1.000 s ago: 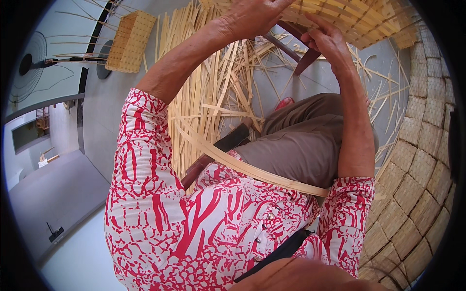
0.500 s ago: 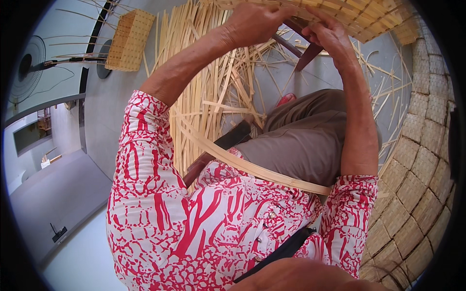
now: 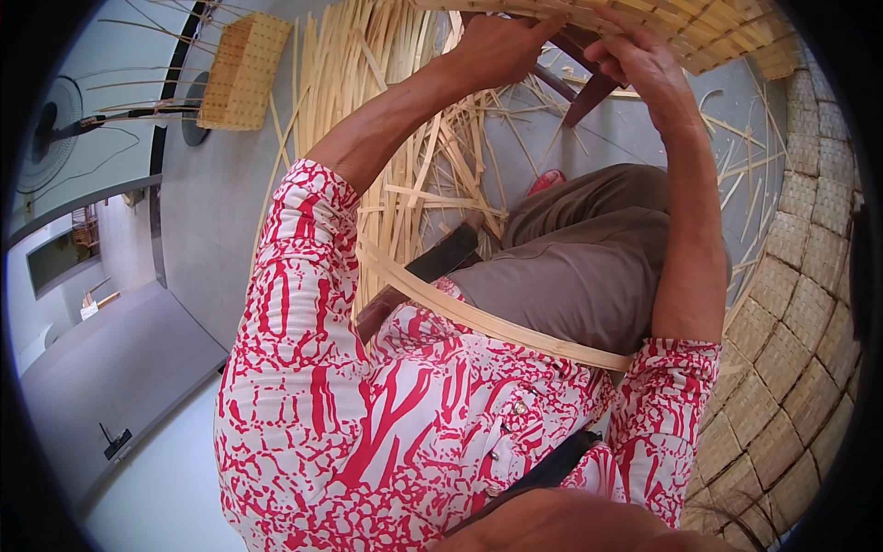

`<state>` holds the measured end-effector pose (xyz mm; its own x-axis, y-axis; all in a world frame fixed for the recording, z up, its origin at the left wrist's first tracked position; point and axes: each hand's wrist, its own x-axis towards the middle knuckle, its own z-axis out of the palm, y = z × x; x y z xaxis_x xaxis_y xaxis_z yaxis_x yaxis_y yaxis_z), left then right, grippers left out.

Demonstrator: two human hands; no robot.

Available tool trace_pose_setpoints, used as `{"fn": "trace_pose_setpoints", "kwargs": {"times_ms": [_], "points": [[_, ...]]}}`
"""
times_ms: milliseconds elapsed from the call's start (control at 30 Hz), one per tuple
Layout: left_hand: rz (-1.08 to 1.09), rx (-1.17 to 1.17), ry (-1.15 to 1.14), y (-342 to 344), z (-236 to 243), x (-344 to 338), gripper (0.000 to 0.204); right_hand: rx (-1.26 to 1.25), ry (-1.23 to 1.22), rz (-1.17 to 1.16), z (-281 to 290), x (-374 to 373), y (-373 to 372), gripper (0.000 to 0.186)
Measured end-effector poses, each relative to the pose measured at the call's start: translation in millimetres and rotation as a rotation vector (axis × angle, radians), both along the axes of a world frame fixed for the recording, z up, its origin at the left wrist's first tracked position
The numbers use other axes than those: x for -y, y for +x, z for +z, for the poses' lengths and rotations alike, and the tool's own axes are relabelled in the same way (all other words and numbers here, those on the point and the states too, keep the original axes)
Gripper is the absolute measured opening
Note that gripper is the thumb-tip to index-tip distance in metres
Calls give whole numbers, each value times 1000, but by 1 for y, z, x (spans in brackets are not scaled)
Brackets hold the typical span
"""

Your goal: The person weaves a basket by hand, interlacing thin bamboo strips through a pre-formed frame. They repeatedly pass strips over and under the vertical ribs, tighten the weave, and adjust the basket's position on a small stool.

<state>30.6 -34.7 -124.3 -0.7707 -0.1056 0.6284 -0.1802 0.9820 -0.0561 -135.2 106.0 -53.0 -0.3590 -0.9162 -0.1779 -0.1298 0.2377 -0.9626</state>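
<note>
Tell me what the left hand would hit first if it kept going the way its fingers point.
The left hand points up and right, toward the woven mat edge it already grips. Just past its fingertips sits the right hand, so it would likely meet the mat, then that hand; depth is unclear.

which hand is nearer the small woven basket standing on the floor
Left. The left hand grips the woven panel's edge, on the small woven basket's side; the right hand is farther away beyond it.
</note>
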Motion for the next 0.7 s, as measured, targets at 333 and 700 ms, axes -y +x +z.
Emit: {"fn": "trace_pose_setpoints", "kwargs": {"times_ms": [333,700], "points": [[256,-409,1069,105,7,45,10,54,-151,83,5,-23,9,34],[-184,-233,1948,117,125,148,54,-140,-51,191,10,-19,34,31]]}}
